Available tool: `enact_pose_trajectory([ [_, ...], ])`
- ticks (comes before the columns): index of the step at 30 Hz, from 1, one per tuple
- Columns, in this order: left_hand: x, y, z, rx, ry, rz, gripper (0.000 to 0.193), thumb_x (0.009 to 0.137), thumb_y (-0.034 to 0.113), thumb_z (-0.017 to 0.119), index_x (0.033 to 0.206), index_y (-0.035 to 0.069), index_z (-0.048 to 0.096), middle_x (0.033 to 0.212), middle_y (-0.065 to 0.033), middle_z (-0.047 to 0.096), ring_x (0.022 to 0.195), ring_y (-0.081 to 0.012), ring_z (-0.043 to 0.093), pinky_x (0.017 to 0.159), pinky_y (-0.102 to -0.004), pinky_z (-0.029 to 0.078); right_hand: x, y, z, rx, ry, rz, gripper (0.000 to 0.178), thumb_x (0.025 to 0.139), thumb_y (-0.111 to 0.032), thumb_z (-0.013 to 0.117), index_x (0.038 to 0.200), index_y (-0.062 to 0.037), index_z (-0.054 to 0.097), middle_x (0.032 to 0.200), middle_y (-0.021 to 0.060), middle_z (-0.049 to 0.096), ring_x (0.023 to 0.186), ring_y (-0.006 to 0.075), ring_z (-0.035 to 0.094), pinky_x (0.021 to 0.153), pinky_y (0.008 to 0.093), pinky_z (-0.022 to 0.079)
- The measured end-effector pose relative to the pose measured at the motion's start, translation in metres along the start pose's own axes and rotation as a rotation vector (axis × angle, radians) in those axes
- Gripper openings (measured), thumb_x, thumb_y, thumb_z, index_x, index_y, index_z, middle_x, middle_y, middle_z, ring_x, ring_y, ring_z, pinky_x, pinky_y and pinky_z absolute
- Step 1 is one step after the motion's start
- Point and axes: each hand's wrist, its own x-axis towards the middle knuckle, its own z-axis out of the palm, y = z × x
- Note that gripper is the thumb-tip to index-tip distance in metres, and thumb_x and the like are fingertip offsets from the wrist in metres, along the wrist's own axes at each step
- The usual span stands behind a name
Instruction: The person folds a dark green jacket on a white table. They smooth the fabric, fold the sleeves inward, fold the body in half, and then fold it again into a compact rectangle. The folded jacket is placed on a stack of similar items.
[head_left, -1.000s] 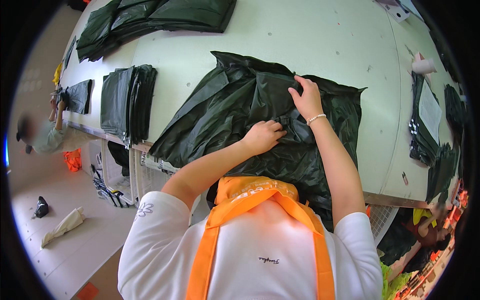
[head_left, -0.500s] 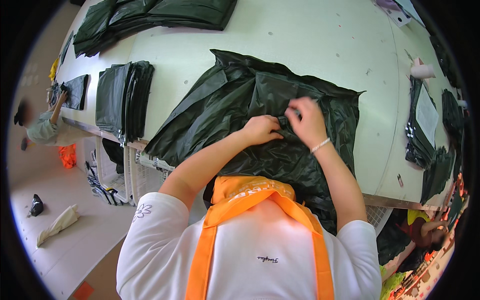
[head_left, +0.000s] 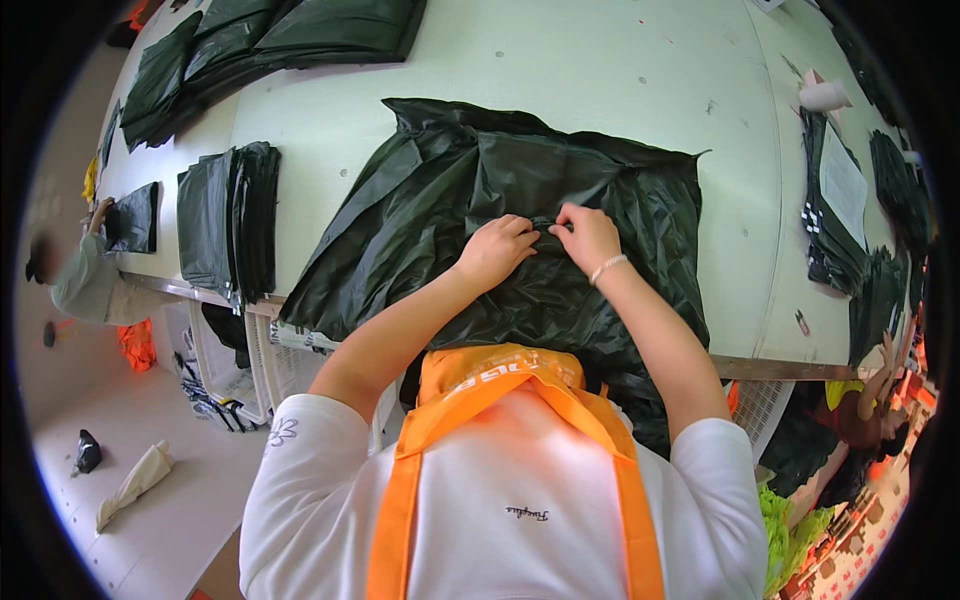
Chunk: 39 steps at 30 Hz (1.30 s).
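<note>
A dark green, shiny sheet-like garment piece lies spread and wrinkled before me, its near side hanging over the table edge. A smooth rectangular panel, like a pocket, shows in its upper middle. My left hand rests on the fabric just below that panel, fingertips pinching a fold of it. Close to its right, my right hand, with a bracelet at the wrist, pinches the same fold between thumb and forefinger. A narrow gap separates the two hands.
Folded dark fabric stacks lie to the left, with a larger pile at the far left. On the right are more dark bundles with a paper sheet and a white cup-like roll. A co-worker stands far left; white baskets sit below.
My right hand has come down from above the panel to the fold beside my left hand and now grips there. The whole view has shifted slightly.
</note>
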Motion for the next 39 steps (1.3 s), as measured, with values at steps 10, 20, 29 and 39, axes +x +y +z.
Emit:
enact_pose_trajectory([
  [10,0.041,-0.015,-0.008,-0.006,0.180,-0.152,0.016,0.069,0.014,0.072,0.081,0.003,0.068,0.085,-0.0090,0.063,0.082,-0.0276,0.059,0.073,-0.0359,0.048,0.020,0.016,0.008,0.302,0.133,-0.060,0.019,0.071,-0.022,0.075,0.077,-0.0077,0.065,0.068,0.0109,0.064,0.065,0.0288,0.062,0.060,0.0357,0.049],
  [20,0.024,-0.027,-0.003,-0.125,0.026,-0.038,0.021,0.074,0.013,0.069,0.093,0.003,0.068,0.093,-0.0088,0.063,0.090,-0.0284,0.058,0.078,-0.0357,0.049,0.011,0.006,0.018,-0.205,0.432,-0.464,0.014,0.073,-0.019,0.070,0.078,-0.0077,0.065,0.085,0.0043,0.055,0.089,0.0247,0.052,0.073,0.0367,0.043],
  [29,0.052,-0.026,-0.012,0.085,0.092,0.092,0.033,0.069,0.018,0.073,0.099,0.006,0.065,0.100,-0.0074,0.057,0.094,-0.0267,0.055,0.078,-0.0358,0.048,0.048,0.005,-0.007,0.207,0.095,-0.010,0.020,0.075,-0.018,0.070,0.089,-0.0043,0.064,0.083,0.0138,0.066,0.085,0.0312,0.062,0.076,0.0413,0.048],
  [39,0.091,-0.060,-0.031,-0.348,-0.256,-0.416,0.026,0.071,0.022,0.072,0.092,0.008,0.069,0.088,-0.0083,0.065,0.083,-0.0244,0.061,0.070,-0.0347,0.049,0.049,0.015,0.006,-0.002,0.390,-0.372,0.021,0.073,-0.014,0.070,0.093,-0.0071,0.067,0.085,0.0083,0.064,0.087,0.0274,0.059,0.078,0.0387,0.046],
])
